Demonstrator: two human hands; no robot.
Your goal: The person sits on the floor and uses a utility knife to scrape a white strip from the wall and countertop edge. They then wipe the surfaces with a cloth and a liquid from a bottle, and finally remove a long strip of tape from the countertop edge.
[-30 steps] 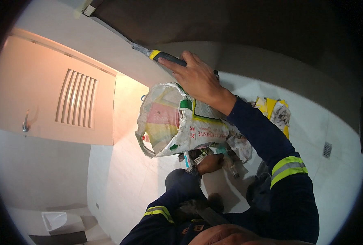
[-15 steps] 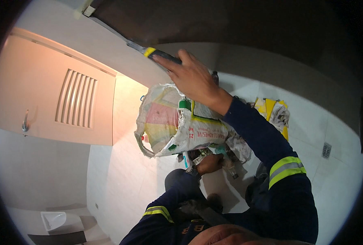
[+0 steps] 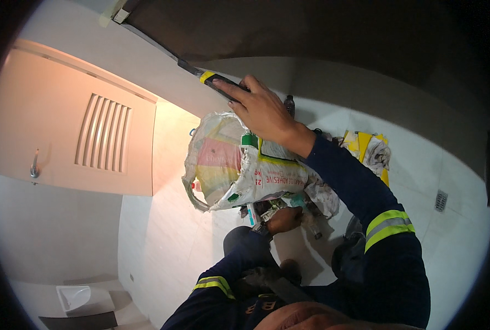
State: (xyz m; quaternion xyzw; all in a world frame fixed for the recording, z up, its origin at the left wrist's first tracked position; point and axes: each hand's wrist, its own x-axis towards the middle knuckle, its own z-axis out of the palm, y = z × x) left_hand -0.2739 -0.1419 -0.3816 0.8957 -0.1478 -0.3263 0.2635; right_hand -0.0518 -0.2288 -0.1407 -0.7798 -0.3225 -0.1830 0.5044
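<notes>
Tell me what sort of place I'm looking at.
Probably a washroom: a white bowl-shaped fixture, perhaps a urinal or basin, at lower left, a grey rectangular grated drain in the pale tiled floor, and a cream louvred door.

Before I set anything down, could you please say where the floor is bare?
Bare floor lies between the louvred door and white sack, and around the drain. Crowded: the sack's near side, around the left hand and crumpled cloth.
</notes>
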